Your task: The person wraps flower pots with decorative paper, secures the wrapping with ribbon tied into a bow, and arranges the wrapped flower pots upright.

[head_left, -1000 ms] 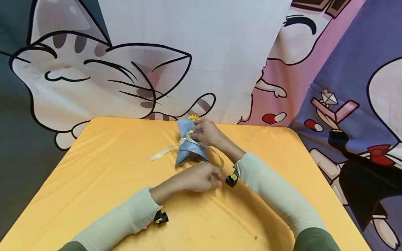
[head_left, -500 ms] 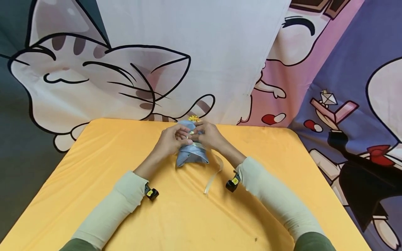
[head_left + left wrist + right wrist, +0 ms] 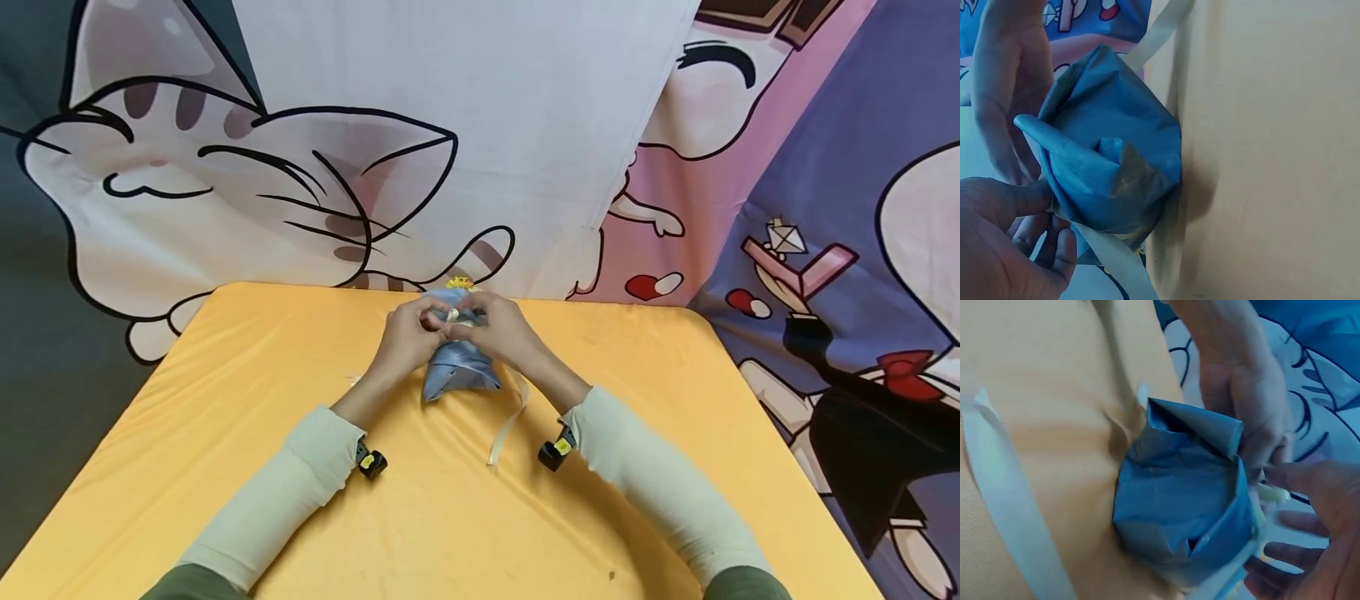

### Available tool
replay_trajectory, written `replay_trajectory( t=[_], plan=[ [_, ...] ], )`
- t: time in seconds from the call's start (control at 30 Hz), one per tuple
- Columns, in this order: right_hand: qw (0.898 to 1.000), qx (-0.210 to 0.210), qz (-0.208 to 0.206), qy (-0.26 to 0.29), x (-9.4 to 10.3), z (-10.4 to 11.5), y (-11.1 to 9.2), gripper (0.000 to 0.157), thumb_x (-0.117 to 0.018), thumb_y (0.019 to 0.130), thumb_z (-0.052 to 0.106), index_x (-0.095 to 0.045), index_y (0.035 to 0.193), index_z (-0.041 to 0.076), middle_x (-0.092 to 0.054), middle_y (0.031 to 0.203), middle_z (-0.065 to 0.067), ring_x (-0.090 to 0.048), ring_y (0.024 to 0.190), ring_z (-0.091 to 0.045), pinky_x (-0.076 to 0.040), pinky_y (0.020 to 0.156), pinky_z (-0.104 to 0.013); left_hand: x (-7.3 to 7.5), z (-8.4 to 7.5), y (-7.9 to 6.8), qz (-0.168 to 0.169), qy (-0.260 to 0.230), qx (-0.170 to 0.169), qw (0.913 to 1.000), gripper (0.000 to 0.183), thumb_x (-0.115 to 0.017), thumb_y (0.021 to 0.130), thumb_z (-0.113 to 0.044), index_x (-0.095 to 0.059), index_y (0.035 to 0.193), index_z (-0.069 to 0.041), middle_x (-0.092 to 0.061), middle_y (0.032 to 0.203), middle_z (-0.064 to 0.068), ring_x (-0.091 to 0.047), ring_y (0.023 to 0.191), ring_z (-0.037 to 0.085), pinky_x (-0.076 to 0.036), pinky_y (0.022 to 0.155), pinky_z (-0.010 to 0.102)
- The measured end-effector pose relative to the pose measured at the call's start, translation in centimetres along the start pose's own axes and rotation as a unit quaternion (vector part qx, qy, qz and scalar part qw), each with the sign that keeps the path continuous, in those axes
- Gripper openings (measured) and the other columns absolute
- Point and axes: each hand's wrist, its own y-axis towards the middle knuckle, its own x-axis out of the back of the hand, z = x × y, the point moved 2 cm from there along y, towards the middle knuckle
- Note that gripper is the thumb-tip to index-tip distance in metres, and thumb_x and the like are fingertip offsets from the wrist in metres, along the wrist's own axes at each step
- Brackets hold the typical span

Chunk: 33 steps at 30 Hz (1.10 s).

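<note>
In the head view a small bouquet in blue wrapping paper [image 3: 461,373] lies on the table, a yellow flower [image 3: 459,282] showing at its far end. A cream ribbon [image 3: 508,429] goes round its middle, one tail trailing toward me. My left hand [image 3: 405,340] is at the bouquet's left side, thumb and forefinger pinching the ribbon [image 3: 1115,259] beside the paper in the left wrist view. From the right, my right hand [image 3: 504,332] holds the ribbon near the knot, its other fingers spread in the right wrist view. Fingers partly hide the knot.
A yellow cloth covers the table [image 3: 450,517]. Behind it hangs a cartoon-printed backdrop [image 3: 525,150], close to the far table edge. Each wrist bears a small black camera, such as the left camera [image 3: 372,463].
My left hand has moved up from in front of the bouquet to its left side and now meets the right hand at the ribbon. One ribbon tail now trails nearer me.
</note>
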Motion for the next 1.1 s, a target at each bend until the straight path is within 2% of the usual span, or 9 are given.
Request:
replay_trajectory(
  t=[0.13, 0.27, 0.47, 0.63, 0.73, 0.8, 0.9, 0.97, 1.1],
  plan=[
    [0.999, -0.035, 0.021, 0.031, 0.9, -1.4, -1.3, 0.058, -0.089, 0.099, 0.037, -0.060, 0.144, 0.014, -0.069, 0.141, -0.010, -0.070, 0.131, -0.032, -0.062, 0.107, -0.050, 0.0, 0.1, -0.2, -0.007, -0.009, 0.004, 0.9999, 0.020, -0.088, 0.099, -0.011, -0.083, 0.118, -0.005, -0.084, 0.099, 0.012, -0.076, 0.089, 0.025, -0.060, 0.081, 0.035],
    [0.989, -0.069, 0.083, 0.102, 1.6, -4.0, -3.0, 0.036, -0.083, 0.104, 0.023, -0.061, 0.127, 0.006, -0.065, 0.116, -0.009, -0.065, 0.105, -0.026, -0.058, 0.088, -0.041, -0.1, 0.1, -0.4, -0.007, -0.026, 0.008, 0.9996, 0.013, -0.088, 0.098, -0.008, -0.085, 0.111, -0.004, -0.085, 0.099, 0.014, -0.075, 0.088, 0.024, -0.057, 0.075, 0.027],
    [0.958, -0.078, 0.186, 0.204, 2.8, -7.7, -4.7, 0.020, -0.067, 0.111, 0.010, -0.063, 0.129, 0.001, -0.061, 0.103, -0.004, -0.057, 0.084, -0.017, -0.051, 0.070, -0.030, -0.1, 0.2, -0.6, -0.016, -0.022, 0.015, 0.9995, 0.011, -0.089, 0.099, -0.014, -0.087, 0.108, -0.007, -0.084, 0.098, 0.012, -0.073, 0.085, 0.019, -0.055, 0.071, 0.023],
    [0.930, -0.069, 0.289, 0.217, 4.8, -9.7, -5.7, 0.030, -0.063, 0.116, 0.014, -0.060, 0.136, -0.008, -0.057, 0.090, 0.001, -0.047, 0.067, -0.010, -0.040, 0.058, -0.024, 0.0, 0.2, -0.6, -0.017, -0.023, 0.015, 0.9995, 0.011, -0.089, 0.099, -0.015, -0.087, 0.107, -0.008, -0.084, 0.098, 0.012, -0.072, 0.085, 0.020, -0.056, 0.073, 0.027],
    [0.915, -0.051, 0.348, 0.200, 6.0, -10.7, -6.2, 0.034, -0.059, 0.118, 0.015, -0.060, 0.131, -0.016, -0.050, 0.080, 0.001, -0.041, 0.063, -0.014, -0.038, 0.060, -0.028, 0.1, 0.3, -0.7, -0.016, -0.023, 0.015, 0.9995, 0.011, -0.089, 0.099, -0.016, -0.087, 0.107, -0.008, -0.084, 0.099, 0.012, -0.072, 0.085, 0.020, -0.056, 0.073, 0.027],
    [0.918, -0.034, 0.358, 0.165, 6.7, -11.3, -6.3, 0.034, -0.056, 0.119, 0.017, -0.062, 0.123, -0.016, -0.048, 0.079, 0.001, -0.042, 0.068, -0.018, -0.039, 0.066, -0.031, 0.1, 0.4, -0.7, -0.016, -0.022, 0.016, 0.9995, 0.012, -0.090, 0.099, -0.017, -0.087, 0.107, -0.008, -0.084, 0.098, 0.011, -0.073, 0.084, 0.020, -0.056, 0.072, 0.026],
    [0.945, -0.001, 0.322, 0.059, 7.3, -11.9, -6.1, 0.031, -0.055, 0.120, 0.020, -0.066, 0.105, -0.005, -0.047, 0.080, 0.001, -0.042, 0.071, -0.017, -0.040, 0.071, -0.030, 0.0, 0.4, -0.7, -0.013, -0.024, 0.014, 0.9995, 0.013, -0.089, 0.100, -0.019, -0.087, 0.107, -0.008, -0.085, 0.098, 0.011, -0.074, 0.084, 0.020, -0.056, 0.071, 0.025],
    [0.956, 0.015, 0.292, -0.012, 7.5, -12.0, -5.7, 0.029, -0.056, 0.120, 0.021, -0.065, 0.099, 0.003, -0.046, 0.079, 0.003, -0.041, 0.070, -0.013, -0.039, 0.072, -0.030, -0.1, 0.2, -0.6, -0.012, -0.025, 0.013, 0.9995, 0.014, -0.089, 0.100, -0.020, -0.087, 0.106, -0.008, -0.085, 0.098, 0.010, -0.074, 0.084, 0.020, -0.056, 0.071, 0.026],
    [0.959, 0.022, 0.272, -0.077, 7.0, -12.0, -5.4, 0.027, -0.058, 0.120, 0.022, -0.066, 0.099, 0.007, -0.044, 0.078, 0.005, -0.040, 0.069, -0.010, -0.037, 0.073, -0.030, -0.2, -0.1, -0.6, -0.008, -0.023, 0.013, 0.9996, 0.014, -0.088, 0.101, -0.021, -0.087, 0.107, -0.008, -0.084, 0.098, 0.010, -0.074, 0.086, 0.022, -0.057, 0.072, 0.029]
  ],
)
